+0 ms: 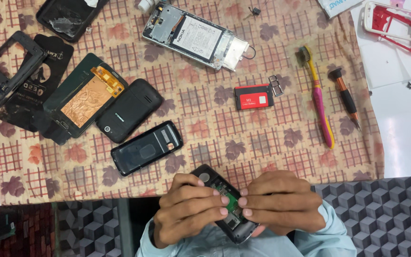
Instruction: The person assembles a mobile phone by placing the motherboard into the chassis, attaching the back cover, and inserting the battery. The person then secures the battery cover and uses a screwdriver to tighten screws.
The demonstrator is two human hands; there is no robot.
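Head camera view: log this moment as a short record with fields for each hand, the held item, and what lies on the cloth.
left hand: grips the opened phone from the left, fingertips on its exposed inside
right hand: grips it from the right, fingertips meeting the left's
opened phone: dark body, back off, green board showing
cloth: patterned, covers the table
near the hands: black back cover
middle: red battery, metal tray
right side: pink and yellow toothbrush, screwdriver
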